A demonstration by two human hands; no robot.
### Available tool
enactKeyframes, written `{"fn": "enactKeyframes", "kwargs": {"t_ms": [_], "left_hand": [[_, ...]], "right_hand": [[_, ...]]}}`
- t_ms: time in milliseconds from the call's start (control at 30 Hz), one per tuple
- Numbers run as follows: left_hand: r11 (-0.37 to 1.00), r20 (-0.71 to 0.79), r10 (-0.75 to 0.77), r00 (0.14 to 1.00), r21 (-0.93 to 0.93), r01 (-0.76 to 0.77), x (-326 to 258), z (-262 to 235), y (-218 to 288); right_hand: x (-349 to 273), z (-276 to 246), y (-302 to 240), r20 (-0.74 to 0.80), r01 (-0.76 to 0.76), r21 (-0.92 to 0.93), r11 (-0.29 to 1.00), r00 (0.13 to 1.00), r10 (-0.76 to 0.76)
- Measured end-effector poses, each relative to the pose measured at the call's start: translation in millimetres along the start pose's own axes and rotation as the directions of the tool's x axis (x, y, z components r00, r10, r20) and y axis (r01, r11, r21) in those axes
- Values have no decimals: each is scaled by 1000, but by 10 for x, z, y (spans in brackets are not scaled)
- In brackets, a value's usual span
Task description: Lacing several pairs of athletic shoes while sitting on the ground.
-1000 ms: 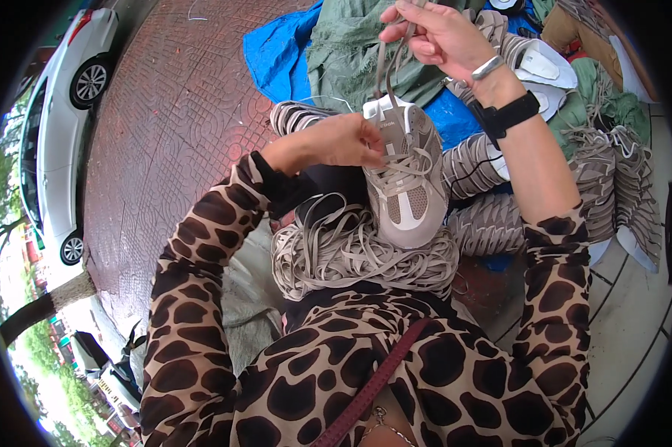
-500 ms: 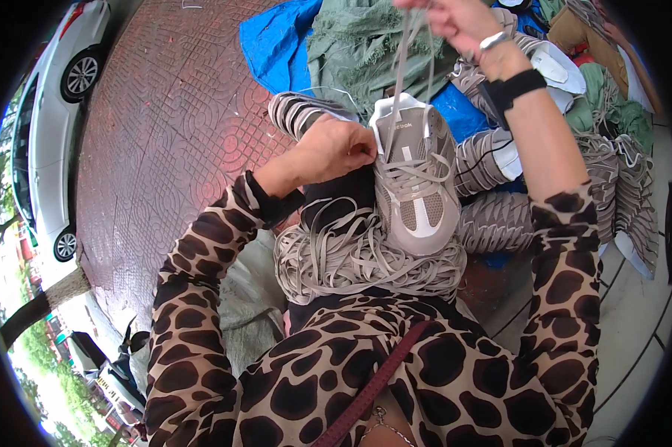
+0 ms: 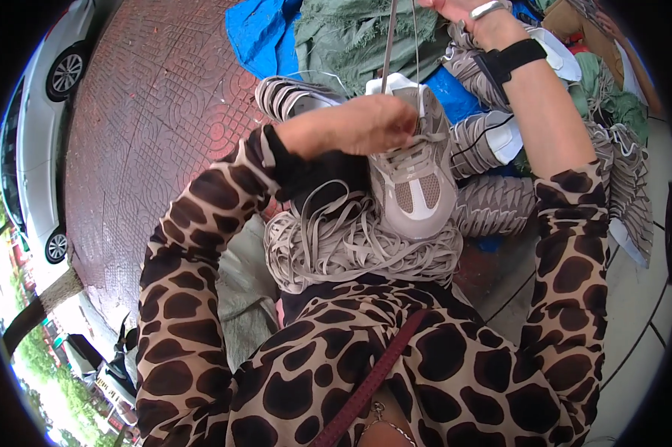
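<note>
A grey-beige sneaker [image 3: 423, 200] with white trim rests toe toward me over my lap. My left hand [image 3: 384, 123] is closed over its tongue, fingers pinched at the crossed lacing and hiding part of it. Two shoelace ends [image 3: 387, 56] stretch tautly upward from the shoe. They lead to my right hand [image 3: 476, 16], which is raised at the top edge, with its fingers partly cut off by the frame. Below the toe, a thick tangle of loose beige shoelaces [image 3: 358, 249] lies across my lap.
Stacked shoe uppers [image 3: 496, 205] lie to the right, with more uppers [image 3: 287, 97] left of the sneaker. A green cloth sack [image 3: 358, 37] and blue sheeting [image 3: 258, 33] are beyond. At far left stands a silver car [image 3: 34, 141] beside red paving [image 3: 150, 134].
My left hand has moved right, from the shoe's side onto its lacing. My right hand has shifted slightly up and right, and the laces are straighter.
</note>
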State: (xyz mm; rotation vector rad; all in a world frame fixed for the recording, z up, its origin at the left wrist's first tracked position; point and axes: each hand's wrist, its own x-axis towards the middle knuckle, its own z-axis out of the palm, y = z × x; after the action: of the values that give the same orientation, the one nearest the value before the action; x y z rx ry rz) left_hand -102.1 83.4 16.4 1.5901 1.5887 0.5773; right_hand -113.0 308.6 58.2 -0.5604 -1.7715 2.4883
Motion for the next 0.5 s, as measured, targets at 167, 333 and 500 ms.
{"fn": "enactKeyframes", "kwargs": {"t_ms": [167, 333, 500], "left_hand": [[1000, -31, 5, 1000, 26, -4, -30, -10, 39], [956, -88, 258, 962, 166, -241, -143, 84, -28], [905, -249, 258, 933, 401, -143, -180, 305, 34]], "right_hand": [[-29, 85, 35, 15, 21, 26, 999, 1000, -21], [2, -129, 37, 253, -95, 227, 969, 967, 36], [-82, 79, 16, 43, 8, 14, 1000, 999, -9]]}}
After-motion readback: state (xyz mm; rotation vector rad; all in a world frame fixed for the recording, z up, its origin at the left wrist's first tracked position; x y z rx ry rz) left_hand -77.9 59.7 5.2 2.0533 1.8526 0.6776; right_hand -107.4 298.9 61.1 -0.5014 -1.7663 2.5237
